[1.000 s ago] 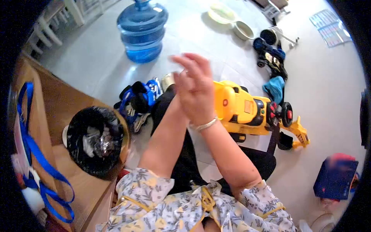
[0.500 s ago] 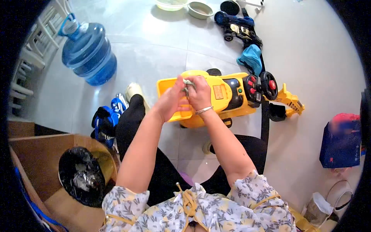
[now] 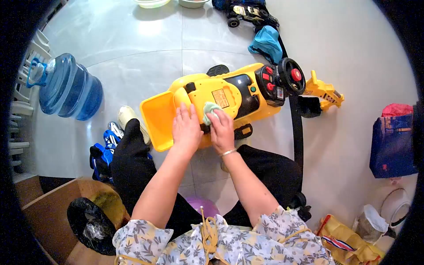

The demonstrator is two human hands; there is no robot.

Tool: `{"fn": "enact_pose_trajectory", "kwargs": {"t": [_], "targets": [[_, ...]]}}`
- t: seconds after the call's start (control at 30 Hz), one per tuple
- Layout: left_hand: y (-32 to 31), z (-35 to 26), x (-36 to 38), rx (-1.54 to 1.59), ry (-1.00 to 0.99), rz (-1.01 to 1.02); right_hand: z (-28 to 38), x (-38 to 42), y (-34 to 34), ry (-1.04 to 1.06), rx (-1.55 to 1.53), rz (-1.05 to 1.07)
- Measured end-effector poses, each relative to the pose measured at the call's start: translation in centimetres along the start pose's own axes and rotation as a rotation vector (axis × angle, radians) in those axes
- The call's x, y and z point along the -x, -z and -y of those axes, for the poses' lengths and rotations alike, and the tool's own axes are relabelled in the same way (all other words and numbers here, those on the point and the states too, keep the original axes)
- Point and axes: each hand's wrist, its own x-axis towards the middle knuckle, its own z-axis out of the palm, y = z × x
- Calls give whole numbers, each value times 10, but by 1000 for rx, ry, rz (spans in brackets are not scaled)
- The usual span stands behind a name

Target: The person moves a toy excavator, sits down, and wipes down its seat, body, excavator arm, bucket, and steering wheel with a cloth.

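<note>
A yellow ride-on toy vehicle (image 3: 254,108) with a black steering wheel (image 3: 292,76) lies across the floor between my legs. My left hand (image 3: 187,128) rests with fingers stretched flat on the toy, next to the inner edge of its yellow tray (image 3: 157,121). My right hand (image 3: 222,132) holds a pale green cloth (image 3: 210,112) against the yellow body, just below the orange label (image 3: 220,98). The yellow digger arm (image 3: 324,93) with its black bucket (image 3: 309,106) reaches out at the toy's right end.
A blue water bottle (image 3: 70,88) lies at the left. A cardboard box (image 3: 55,211) with a black bag (image 3: 90,227) stands lower left. Toy cars (image 3: 247,14) and a light blue cloth item (image 3: 267,43) are at the top. A navy bag (image 3: 393,145) stands right.
My hands have moved apart and down onto the toy; the cloth, between them before, now presses on the body. My left hand has flattened. The view has shifted, showing floor objects further left and higher.
</note>
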Motion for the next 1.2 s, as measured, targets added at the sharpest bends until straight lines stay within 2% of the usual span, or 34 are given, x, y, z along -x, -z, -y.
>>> {"fn": "enact_pose_trajectory", "kwargs": {"t": [0.1,0.23,0.3,0.37,0.43,0.57,0.77,0.97,1.1,1.2], "targets": [[-25,10,-2,-175,-68,-123,-5,5,2,12,-62,-39],[-30,21,-5,-137,-155,-98,-36,-48,-12,-60,19,-63],[-20,19,-4,-114,-204,-182,-62,-77,-21,-85,161,-87],[-20,20,-6,-135,-210,-182,-71,-91,-20,-112,171,-71],[-21,22,-4,-148,-198,-178,-70,-85,-17,-127,181,-38],[-18,21,-8,-182,-186,-167,-72,-57,1,-16,254,-69],[-19,18,-6,-219,-158,-155,-49,-35,27,-168,290,152],[-12,19,-7,-183,-157,-117,-87,-77,-10,-69,348,100],[-16,24,-8,-214,-181,-150,-84,-80,0,27,409,110],[-13,19,-10,-235,-166,-196,-73,-69,35,60,464,379]]}}
